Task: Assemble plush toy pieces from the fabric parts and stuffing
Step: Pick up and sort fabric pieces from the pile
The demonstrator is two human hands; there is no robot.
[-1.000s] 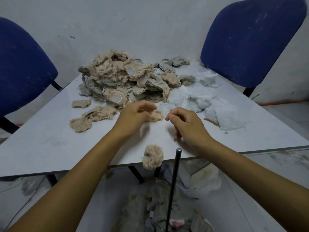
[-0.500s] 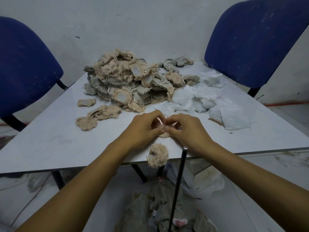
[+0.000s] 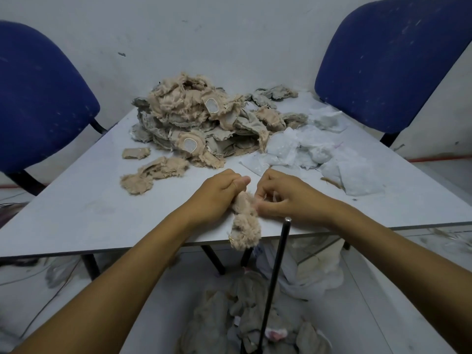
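On table [image 3: 76, 213], 2 hands, left hand [image 3: 217, 195], right hand [image 3: 286, 198], 1 plush piece [image 3: 244, 226]

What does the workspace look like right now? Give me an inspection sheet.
Surface: white table, dusty.
Job's things: tan plush piece held by both hands at the near edge; fabric pile at the back; loose tan pieces to its left; white material to its right.
Clutter: heap of fabric on the floor, black rod standing through it.
Hands: left hand and right hand both grip the plush piece.
Cables: thin wire on the floor, left.
Surroundings: two blue chairs, white wall.
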